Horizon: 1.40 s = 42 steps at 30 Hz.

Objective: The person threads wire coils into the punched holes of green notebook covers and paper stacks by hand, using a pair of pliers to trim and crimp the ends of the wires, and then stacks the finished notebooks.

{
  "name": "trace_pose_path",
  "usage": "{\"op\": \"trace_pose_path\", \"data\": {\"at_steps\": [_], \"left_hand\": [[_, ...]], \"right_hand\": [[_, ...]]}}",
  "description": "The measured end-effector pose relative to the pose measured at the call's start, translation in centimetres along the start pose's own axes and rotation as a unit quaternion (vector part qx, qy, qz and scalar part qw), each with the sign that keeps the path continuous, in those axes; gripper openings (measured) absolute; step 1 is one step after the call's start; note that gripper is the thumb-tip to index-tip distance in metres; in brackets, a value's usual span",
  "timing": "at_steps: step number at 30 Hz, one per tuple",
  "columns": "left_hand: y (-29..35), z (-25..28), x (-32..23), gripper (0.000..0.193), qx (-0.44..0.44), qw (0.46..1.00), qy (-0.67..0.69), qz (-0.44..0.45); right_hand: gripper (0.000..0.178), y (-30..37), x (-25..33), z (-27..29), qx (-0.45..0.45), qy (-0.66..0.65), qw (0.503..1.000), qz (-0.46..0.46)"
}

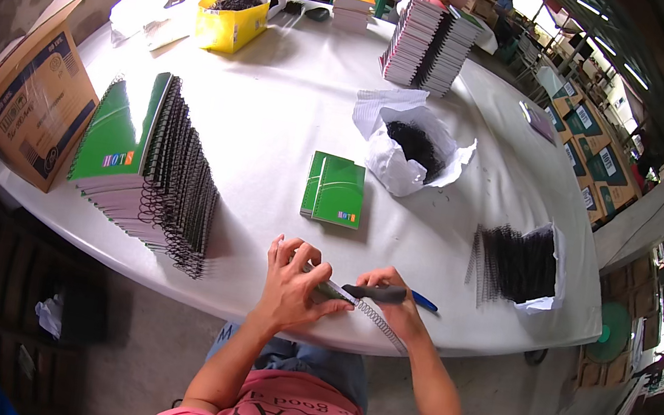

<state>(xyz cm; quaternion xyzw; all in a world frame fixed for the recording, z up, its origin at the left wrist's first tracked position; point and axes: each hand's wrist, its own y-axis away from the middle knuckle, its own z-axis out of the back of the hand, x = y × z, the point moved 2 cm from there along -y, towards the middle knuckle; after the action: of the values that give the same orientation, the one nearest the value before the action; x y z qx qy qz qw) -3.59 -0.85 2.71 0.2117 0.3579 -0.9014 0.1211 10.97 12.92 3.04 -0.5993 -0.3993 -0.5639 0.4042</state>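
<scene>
Near the table's front edge, my left hand [287, 288] is closed on a small notebook [333, 288] seen mostly edge-on. A loose dark wire spiral [383, 324] trails from the notebook's right end, beneath my right hand [401, 311]. The fingers of that hand are wrapped round a dark-handled tool [371, 291]; its working end is close to the notebook and too small to make out. Just right of it shows a slim blue thing [424, 303], perhaps a pen or a handle. Two small green notebooks [339, 191] lie overlapping ahead of my hands.
On the left rise a tall stack of green spiral notebooks [117, 124] and an open carton [43, 100]. White wrappings [393, 169] and a box [561, 267] hold black spirals at right. A yellow bin [225, 30] and notebook stacks [412, 48] stand farther back.
</scene>
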Motion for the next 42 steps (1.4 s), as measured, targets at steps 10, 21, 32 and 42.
{"op": "trace_pose_path", "data": {"at_steps": [10,21,32,42], "left_hand": [[0.0,0.2,0.0,0.054,0.002,1.0,0.002,-0.005],[-0.9,-0.4,0.2,0.048,0.002,0.999,0.043,-0.018],[-1.4,-0.9,0.3,0.049,0.009,0.999,0.038,0.002],[-1.0,-1.4,1.1,0.051,0.039,0.997,0.056,0.027]], "right_hand": [[0.02,-2.4,-0.1,1.2,0.001,0.216,0.966,0.144],[0.03,-2.6,3.4,1.6,0.048,0.178,0.965,0.185],[0.027,-3.7,2.5,2.7,-0.005,0.337,0.926,0.171],[0.028,-3.3,2.9,0.7,0.026,0.243,0.942,0.229]]}}
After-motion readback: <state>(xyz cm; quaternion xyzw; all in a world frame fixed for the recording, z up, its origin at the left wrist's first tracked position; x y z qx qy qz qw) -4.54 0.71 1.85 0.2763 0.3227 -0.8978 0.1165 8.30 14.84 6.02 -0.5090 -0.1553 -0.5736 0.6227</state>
